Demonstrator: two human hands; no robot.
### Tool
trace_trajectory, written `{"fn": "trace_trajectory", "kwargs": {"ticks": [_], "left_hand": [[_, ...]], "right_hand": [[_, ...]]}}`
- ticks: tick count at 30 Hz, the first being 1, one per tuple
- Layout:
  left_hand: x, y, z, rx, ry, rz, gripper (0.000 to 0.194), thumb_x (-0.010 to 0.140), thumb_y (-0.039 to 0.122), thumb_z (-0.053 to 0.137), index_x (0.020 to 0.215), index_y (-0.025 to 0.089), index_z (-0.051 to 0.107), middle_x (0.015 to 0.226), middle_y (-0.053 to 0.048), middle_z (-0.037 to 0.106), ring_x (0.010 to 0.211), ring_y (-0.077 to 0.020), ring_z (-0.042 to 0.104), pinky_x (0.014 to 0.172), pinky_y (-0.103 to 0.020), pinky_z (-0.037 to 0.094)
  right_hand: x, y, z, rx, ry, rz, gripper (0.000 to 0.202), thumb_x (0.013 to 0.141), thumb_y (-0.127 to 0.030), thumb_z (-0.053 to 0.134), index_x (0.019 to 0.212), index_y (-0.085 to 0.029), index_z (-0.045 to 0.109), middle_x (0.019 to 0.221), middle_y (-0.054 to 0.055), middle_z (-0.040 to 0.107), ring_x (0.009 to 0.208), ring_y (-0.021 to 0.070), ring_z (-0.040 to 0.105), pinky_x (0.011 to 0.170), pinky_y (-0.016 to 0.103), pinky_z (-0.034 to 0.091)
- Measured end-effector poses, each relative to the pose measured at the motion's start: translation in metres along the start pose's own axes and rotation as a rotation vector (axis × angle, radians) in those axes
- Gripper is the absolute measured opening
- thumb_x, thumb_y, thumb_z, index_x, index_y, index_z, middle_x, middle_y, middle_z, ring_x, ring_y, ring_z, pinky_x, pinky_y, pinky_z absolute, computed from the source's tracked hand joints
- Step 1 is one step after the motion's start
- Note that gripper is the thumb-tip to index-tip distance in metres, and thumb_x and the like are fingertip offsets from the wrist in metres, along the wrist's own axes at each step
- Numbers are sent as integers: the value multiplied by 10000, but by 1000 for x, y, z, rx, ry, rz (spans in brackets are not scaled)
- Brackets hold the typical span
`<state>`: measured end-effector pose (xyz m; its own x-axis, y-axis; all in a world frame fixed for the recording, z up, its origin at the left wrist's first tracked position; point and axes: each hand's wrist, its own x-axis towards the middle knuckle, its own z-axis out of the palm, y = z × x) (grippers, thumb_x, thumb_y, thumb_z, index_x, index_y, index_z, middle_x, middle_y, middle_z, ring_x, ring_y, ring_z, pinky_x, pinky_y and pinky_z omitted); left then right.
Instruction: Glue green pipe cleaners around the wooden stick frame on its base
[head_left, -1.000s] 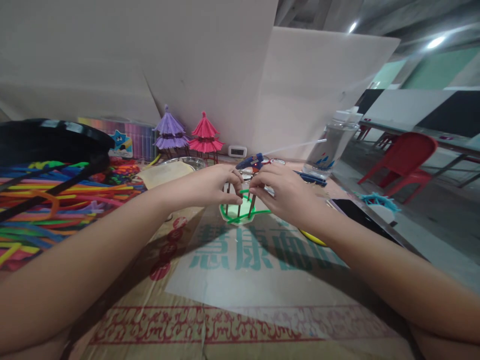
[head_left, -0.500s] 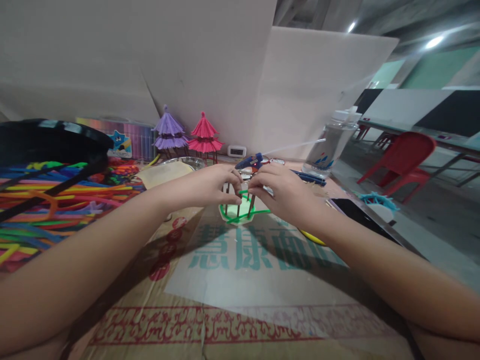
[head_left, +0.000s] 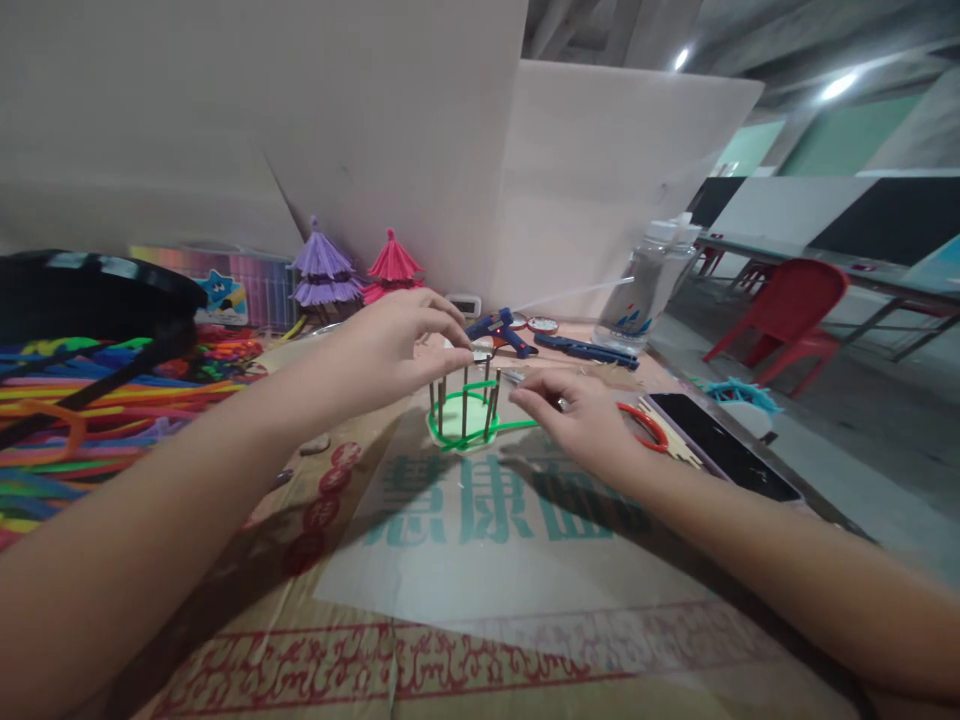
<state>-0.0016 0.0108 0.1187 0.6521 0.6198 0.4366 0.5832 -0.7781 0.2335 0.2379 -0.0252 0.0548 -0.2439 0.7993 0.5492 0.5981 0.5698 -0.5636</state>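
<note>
A small frame of brown upright posts (head_left: 464, 410) stands on a pale green base (head_left: 459, 408) mid-table. A green pipe cleaner (head_left: 516, 425) rings it near the base, its tail running right toward my right hand; a short green piece crosses higher up. Over the post tops, at the frame's left, hovers my left hand (head_left: 397, 340), thumb and fingers apart. My right hand (head_left: 574, 410) is to the right of the frame, fingers curled. A metallic tip (head_left: 513, 377) shows beside its fingertips and a red ring-shaped handle (head_left: 646, 427) behind it; the grip itself is hidden.
Colourful pipe cleaners (head_left: 45, 460) are heaped at left beside a black bag (head_left: 90, 295). Behind stand purple (head_left: 322, 270) and red (head_left: 391, 262) roofed models. A blue glue gun (head_left: 499, 328), a water bottle (head_left: 649, 285) and a phone (head_left: 720, 445) lie toward the right.
Both hands have come away from the frame: the left up and to the left, the right to the right and down. More posts show now. The view has shifted slightly.
</note>
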Motion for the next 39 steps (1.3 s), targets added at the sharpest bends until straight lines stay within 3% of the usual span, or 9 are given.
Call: {"fn": "trace_trajectory", "kwargs": {"ticks": [3, 7, 17, 39], "left_hand": [[-2, 11, 6, 79, 110, 40, 290, 929, 404, 537, 962, 203, 743, 1198, -97, 652, 1160, -265, 570, 1021, -423, 436], [-4, 21, 17, 152, 127, 91, 241, 902, 295, 541, 966, 181, 743, 1192, -123, 638, 1178, -292, 559, 1025, -469, 432], [-4, 18, 30, 246, 88, 77, 218, 894, 291, 566, 972, 217, 755, 1233, -103, 625, 1228, -298, 533, 1079, -514, 387], [-4, 16, 39, 275, 171, 120, 131, 880, 251, 622, 835, 177, 720, 1132, -109, 675, 1131, -294, 591, 1002, -488, 438]], "right_hand": [[-7, 9, 14, 33, -12, 62, 234, 902, -362, 613, 929, -166, 738, 633, -8, 614, 576, 127, 520, 554, 251, 389], [-8, 13, 25, 55, -48, 120, 293, 894, -381, 613, 1033, -167, 755, 579, -31, 555, 530, 114, 470, 531, 247, 355], [-6, 16, 38, 143, -82, 145, 285, 892, -358, 599, 990, -160, 779, 871, 58, 757, 705, 163, 617, 644, 272, 446], [-5, 18, 39, 134, -77, 128, 234, 899, -327, 615, 949, -178, 788, 860, 41, 774, 746, 180, 656, 680, 274, 471]]}}
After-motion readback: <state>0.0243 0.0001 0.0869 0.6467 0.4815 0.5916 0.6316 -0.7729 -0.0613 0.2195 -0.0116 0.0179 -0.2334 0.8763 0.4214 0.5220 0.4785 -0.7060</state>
